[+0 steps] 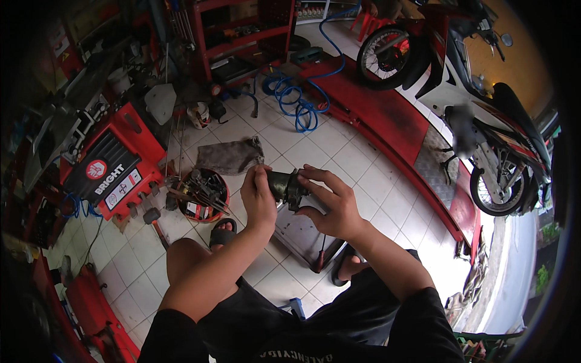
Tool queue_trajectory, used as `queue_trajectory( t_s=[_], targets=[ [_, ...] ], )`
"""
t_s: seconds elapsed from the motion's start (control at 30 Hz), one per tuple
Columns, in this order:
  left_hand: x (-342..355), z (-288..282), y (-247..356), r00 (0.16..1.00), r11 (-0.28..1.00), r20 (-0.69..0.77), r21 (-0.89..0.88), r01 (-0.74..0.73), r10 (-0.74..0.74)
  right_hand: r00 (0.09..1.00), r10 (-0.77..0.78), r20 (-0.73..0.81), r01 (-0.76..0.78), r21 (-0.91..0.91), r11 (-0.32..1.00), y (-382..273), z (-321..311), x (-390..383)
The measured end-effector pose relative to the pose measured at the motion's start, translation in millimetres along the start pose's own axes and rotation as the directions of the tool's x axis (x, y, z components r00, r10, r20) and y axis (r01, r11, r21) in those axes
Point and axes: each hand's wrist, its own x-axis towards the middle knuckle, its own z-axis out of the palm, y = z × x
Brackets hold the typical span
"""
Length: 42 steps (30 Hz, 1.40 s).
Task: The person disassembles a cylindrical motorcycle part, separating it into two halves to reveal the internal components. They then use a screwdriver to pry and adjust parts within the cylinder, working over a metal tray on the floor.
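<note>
My left hand (pixel 259 199) is closed round the body of a dark, greasy cylindrical metal part (pixel 281 185). My right hand (pixel 333 209) grips its flanged right end, fingertips on top and thumb curved beneath. The part is held sideways above a grey metal tray (pixel 291 234) on the floor, where a red-handled screwdriver (pixel 318 260) lies. Just beyond my left hand is a dirty grey cloth (pixel 227 154). A round tub of tools (pixel 203 193) stands left of the tray.
Coiled blue hose (pixel 292 97) lies ahead. A red lift platform (pixel 390 130) runs along the right beside a motorbike (pixel 478 109). A red tool rack (pixel 239 36) stands behind, a red machine (pixel 130 163) to the left, with a mallet (pixel 152 216) on the floor near it.
</note>
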Motion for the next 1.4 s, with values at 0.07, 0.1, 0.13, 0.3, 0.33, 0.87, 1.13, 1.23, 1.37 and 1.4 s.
queue_trajectory(
  t_s=[0.07,0.1,0.13,0.3,0.33,0.87,1.13,1.23,1.37,1.4],
  targets=[
    [-1,0,2,0.997,0.997,0.002,0.006,-0.071,0.071,0.998,-0.062,-0.018,0.061,-0.064,0.996,-2,2,0],
    [-2,0,3,0.994,0.994,0.003,0.009,-0.107,0.107,0.999,-0.020,-0.033,0.019,-0.019,1.000,-2,3,-2],
    [-3,2,5,0.990,0.989,0.002,0.019,-0.144,0.144,0.999,0.023,-0.046,-0.021,0.026,0.999,-1,4,-4],
    [-3,-6,6,0.968,0.966,0.026,0.061,-0.252,0.251,0.997,-0.012,-0.073,0.011,-0.015,1.000,-9,12,-6],
    [-3,-6,7,0.980,0.978,0.034,0.056,-0.200,0.198,0.992,-0.116,-0.056,0.110,-0.112,0.988,-9,9,-4],
    [-5,-15,-13,0.996,0.993,-0.045,0.093,-0.070,0.075,0.999,0.038,0.017,-0.037,-0.028,0.999,-30,19,11],
    [0,0,-12,0.850,0.838,0.093,-0.145,0.527,-0.518,0.989,-0.144,0.043,0.150,-0.238,0.960,-35,21,-3],
    [-2,2,-21,0.676,0.584,0.242,-0.357,0.729,-0.696,0.989,-0.082,0.124,0.114,-0.279,0.953,-40,17,11],
    [-1,7,-7,0.726,0.646,0.196,-0.347,0.680,-0.659,0.986,-0.056,0.155,0.093,-0.242,0.966,-54,2,33],
    [-1,9,-3,0.750,0.676,0.195,-0.335,0.656,-0.631,0.987,-0.035,0.160,0.072,-0.234,0.970,-51,-3,32]
  ],
)
